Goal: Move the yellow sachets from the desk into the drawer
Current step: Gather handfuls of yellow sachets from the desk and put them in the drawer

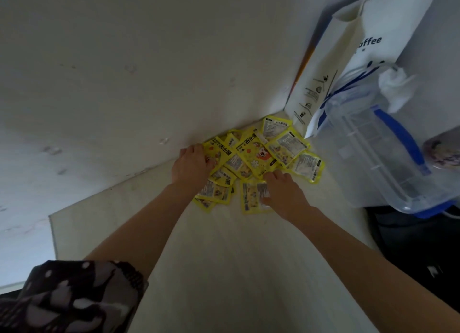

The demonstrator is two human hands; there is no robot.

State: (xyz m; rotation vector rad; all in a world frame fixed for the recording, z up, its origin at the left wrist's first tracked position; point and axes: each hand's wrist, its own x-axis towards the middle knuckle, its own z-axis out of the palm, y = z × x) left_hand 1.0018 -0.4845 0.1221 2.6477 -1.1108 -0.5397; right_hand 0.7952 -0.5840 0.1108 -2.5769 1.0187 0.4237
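Resting on sachets: both hands.

Both bare arms stretched forward, nearly parallel. Left hand palm down, fingers bent downward at the tips. Right hand palm down, fingers spread and lightly bent, thumb tucked inward.

Person, head view: two bare forearms, left hand and right hand ungloved. Short dark sleeve with pale blotched print, left arm.
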